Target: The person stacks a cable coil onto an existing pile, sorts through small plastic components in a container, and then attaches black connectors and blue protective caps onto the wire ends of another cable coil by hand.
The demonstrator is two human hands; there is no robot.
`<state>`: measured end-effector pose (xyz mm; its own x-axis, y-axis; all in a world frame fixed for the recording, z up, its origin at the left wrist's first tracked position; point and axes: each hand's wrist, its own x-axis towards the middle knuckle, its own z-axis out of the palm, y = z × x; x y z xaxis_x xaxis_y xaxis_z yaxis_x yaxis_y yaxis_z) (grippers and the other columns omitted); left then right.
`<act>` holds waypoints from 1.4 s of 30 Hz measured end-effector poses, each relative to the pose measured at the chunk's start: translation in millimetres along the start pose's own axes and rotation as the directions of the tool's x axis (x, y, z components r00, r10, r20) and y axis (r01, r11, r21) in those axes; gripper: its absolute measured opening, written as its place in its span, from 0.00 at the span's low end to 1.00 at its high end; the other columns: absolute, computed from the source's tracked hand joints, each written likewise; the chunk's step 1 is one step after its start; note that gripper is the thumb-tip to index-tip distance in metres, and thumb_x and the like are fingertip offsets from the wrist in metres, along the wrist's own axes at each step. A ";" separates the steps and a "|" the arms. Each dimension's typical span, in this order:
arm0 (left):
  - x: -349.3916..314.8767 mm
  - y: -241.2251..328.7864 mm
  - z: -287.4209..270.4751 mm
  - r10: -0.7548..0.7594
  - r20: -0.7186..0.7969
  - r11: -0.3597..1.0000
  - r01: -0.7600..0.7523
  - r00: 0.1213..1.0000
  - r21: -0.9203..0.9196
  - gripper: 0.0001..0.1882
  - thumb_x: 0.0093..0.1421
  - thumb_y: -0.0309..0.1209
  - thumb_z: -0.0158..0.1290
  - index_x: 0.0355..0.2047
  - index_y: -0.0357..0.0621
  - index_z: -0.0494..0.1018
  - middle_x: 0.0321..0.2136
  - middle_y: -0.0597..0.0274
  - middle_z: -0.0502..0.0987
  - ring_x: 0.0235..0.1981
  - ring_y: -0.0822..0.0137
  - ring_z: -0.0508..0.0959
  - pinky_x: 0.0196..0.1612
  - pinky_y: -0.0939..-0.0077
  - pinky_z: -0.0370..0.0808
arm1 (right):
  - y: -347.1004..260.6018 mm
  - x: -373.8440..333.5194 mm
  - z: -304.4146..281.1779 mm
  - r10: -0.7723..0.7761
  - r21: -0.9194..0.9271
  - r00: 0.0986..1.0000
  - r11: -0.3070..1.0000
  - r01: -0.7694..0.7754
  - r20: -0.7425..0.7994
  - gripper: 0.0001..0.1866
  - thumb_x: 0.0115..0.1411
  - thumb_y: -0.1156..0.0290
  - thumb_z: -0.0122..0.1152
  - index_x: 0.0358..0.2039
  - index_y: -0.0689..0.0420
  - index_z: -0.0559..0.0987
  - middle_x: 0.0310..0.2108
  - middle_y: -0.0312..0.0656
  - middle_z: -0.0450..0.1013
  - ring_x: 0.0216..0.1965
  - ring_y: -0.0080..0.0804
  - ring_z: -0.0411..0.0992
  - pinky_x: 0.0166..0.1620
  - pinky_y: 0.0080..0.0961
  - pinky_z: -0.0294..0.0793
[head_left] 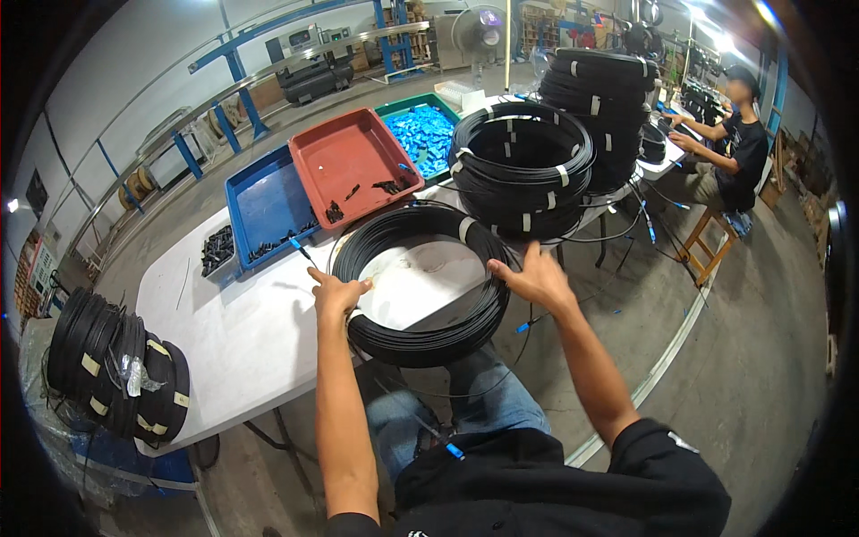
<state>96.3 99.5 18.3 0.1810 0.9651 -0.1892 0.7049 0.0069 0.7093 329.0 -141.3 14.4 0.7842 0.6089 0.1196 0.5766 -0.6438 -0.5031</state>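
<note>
We find black cable coil (429, 347) at near edge of bench (242, 345), left hand (338, 294) and right hand (539, 279) grasping opposite sides. We judge winding done, pale tape band (466, 230) fitted; blue connector (455, 451) below hangs loose, unsecured.

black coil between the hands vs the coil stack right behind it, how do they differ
The black coil is one low ring, while the coil stack stands much taller. The black coil lies between the left hand and right hand; the coil stack stands farther back. White tabletop shows through the black coil, but the coil stack's opening looks dark. Both are black, ring-shaped and have pale bands.
</note>
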 end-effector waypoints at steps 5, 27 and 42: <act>23.7 -19.4 -4.5 0.097 0.084 0.989 -0.106 0.992 0.104 0.36 0.41 0.33 0.65 0.46 0.15 0.73 0.48 0.21 0.74 0.53 0.40 0.77 0.57 0.61 0.74 | -11.4 -13.7 36.2 0.056 0.623 0.958 0.748 -0.227 0.282 0.63 0.52 0.40 0.69 0.62 0.82 0.48 0.54 0.75 0.66 0.52 0.56 0.75 0.49 0.37 0.78; -32.0 -58.1 -34.6 0.056 0.053 0.998 -0.057 0.997 0.016 0.33 0.43 0.38 0.65 0.44 0.20 0.75 0.46 0.25 0.76 0.49 0.40 0.79 0.54 0.58 0.75 | -18.5 -36.8 57.4 -0.016 0.909 0.976 0.366 -0.198 0.218 0.49 0.43 0.79 0.61 0.66 0.64 0.51 0.37 0.50 0.71 0.27 0.32 0.74 0.31 0.25 0.75; 8.6 -101.7 -5.9 0.033 -0.137 0.839 -0.102 0.990 -0.535 0.25 0.41 0.27 0.66 0.41 0.28 0.76 0.33 0.50 0.81 0.32 0.60 0.81 0.37 0.68 0.77 | -10.9 -40.2 72.5 -0.030 0.925 0.973 0.318 -0.207 0.228 0.45 0.43 0.81 0.61 0.62 0.63 0.53 0.38 0.49 0.68 0.28 0.30 0.73 0.30 0.24 0.74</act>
<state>22.1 108.7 -51.5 0.1084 0.9916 -0.0713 0.2063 0.0477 0.9773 274.5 -125.2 -47.0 0.6932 0.7179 -0.0639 -0.1916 0.0981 -0.9766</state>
